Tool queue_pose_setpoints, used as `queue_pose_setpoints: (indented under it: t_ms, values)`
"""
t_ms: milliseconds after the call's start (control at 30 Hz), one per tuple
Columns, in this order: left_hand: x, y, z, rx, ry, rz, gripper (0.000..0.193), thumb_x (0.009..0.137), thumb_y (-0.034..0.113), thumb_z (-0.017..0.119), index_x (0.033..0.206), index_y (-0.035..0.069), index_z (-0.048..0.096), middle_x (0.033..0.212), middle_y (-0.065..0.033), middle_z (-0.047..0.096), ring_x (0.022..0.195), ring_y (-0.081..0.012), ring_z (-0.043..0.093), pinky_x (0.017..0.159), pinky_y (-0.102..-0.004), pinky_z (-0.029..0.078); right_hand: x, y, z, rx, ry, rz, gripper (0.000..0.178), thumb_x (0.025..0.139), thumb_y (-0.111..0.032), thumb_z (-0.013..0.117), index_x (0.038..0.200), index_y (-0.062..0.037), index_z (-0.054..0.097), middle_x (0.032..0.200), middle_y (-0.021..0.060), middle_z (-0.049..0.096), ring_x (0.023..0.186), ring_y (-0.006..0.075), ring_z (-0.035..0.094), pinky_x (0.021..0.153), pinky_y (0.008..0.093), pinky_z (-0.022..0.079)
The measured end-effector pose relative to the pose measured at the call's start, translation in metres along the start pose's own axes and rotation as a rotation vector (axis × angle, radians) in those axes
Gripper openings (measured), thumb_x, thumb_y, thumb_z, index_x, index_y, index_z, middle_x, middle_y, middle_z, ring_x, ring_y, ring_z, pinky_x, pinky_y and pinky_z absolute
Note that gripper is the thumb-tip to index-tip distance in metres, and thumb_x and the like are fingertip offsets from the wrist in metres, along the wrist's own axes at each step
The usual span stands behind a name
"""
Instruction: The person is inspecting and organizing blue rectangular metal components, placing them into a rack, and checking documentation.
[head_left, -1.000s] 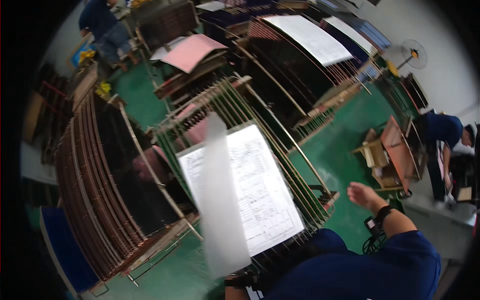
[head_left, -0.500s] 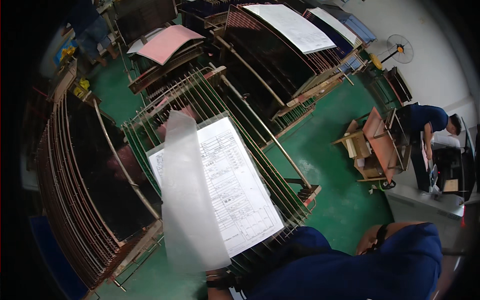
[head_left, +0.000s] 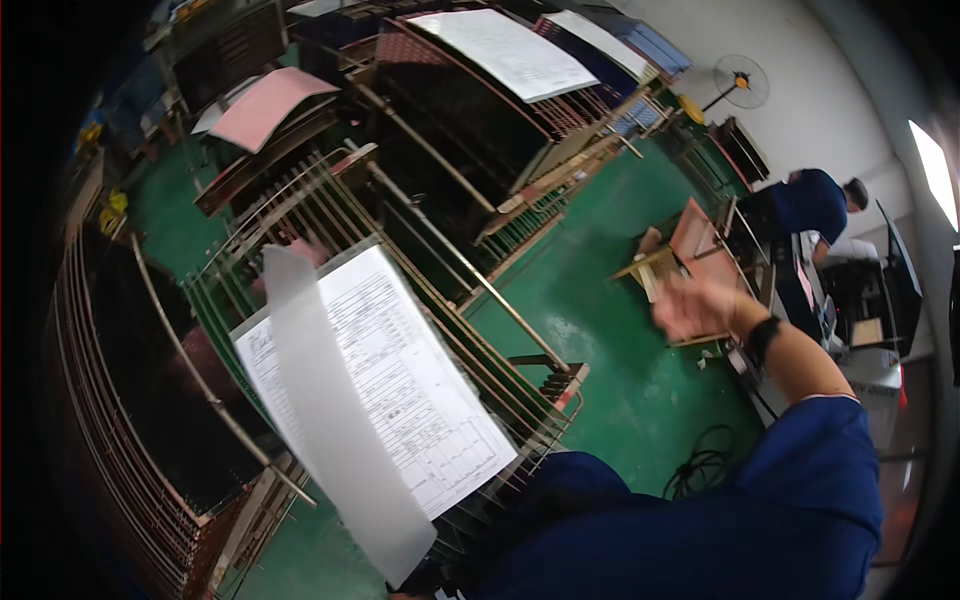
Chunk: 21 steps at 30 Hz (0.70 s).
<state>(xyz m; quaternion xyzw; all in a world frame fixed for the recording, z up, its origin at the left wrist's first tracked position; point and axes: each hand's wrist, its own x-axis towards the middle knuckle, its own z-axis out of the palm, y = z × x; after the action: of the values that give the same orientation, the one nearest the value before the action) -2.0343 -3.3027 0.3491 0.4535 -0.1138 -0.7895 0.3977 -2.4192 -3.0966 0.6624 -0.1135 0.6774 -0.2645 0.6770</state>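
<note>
The white paper (head_left: 395,370) with print on it lies over the bars of the rack (head_left: 575,380), right in front of the person; a cloudy strip (head_left: 325,400) lies across the left part of the paper and sticks out past it at both ends; the right hand (head_left: 695,308) is up over the green floor (head_left: 600,375), well apart from the paper; it is blurry, but it looks loose and wide, with nothing in it that I can see; the left hand does not show, so I cannot tell if it holds something; my guess is that the step in hand is looking after this rack with the paper on top; the next move, I think, calls for a soft, steady touch, on the rack's frame or the edge of the paper; the strip looks thin and light, so a bump could make it slide.
</note>
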Motion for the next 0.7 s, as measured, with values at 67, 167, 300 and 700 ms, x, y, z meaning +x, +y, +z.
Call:
queue_pose_setpoints:
  t_ms: [67, 167, 300, 700]
  values:
    - [0.007, 0.008, -0.026, 0.029, -0.018, -0.006, 0.028, 0.091, 0.021, 0.053, 0.104, -0.004, 0.057, 0.094, -0.0088, 0.062, 0.082, -0.0154, 0.059, 0.071, -0.03, 0.05, 0.025, -0.045, -0.001, 0.127, -0.062, -0.43, 0.03, 0.093, -0.033, 0.047, 0.112, -0.0097, 0.053, 0.091, 0.0018, 0.062, 0.085, 0.0144, 0.061, 0.077, 0.0325, 0.051]
    - [-0.002, 0.005, -0.031, 0.063, -0.025, 0.012, 0.028, 0.091, 0.021, 0.053, 0.104, -0.004, 0.057, 0.094, -0.0088, 0.062, 0.081, -0.0153, 0.059, 0.071, -0.0299, 0.05, 0.051, -0.077, 0.01, 0.108, 0.057, -0.582, 0.027, 0.094, -0.031, 0.047, 0.111, -0.0106, 0.055, 0.092, -0.001, 0.061, 0.09, 0.012, 0.059, 0.078, 0.0304, 0.049]
    - [-0.052, -0.008, -0.071, 0.113, 0.039, 0.1, 0.028, 0.091, 0.021, 0.053, 0.104, -0.004, 0.057, 0.093, -0.0087, 0.062, 0.081, -0.0152, 0.059, 0.071, -0.0298, 0.05, 0.112, -0.059, 0.036, -0.231, 0.077, -0.503, 0.03, 0.093, -0.032, 0.048, 0.109, -0.0094, 0.056, 0.094, 0.0023, 0.063, 0.087, 0.0144, 0.06, 0.076, 0.0304, 0.049]
    - [-0.253, -0.141, -0.2, 0.205, 0.345, 0.489, 0.028, 0.091, 0.021, 0.053, 0.103, -0.004, 0.057, 0.092, -0.0087, 0.063, 0.081, -0.0149, 0.059, 0.07, -0.0296, 0.05, 0.272, 0.032, 0.185, -0.496, -0.079, -0.578, 0.03, 0.091, -0.036, 0.053, 0.092, -0.0053, 0.053, 0.066, -0.0003, 0.053, 0.055, 0.0098, 0.052, 0.049, 0.025, 0.042]
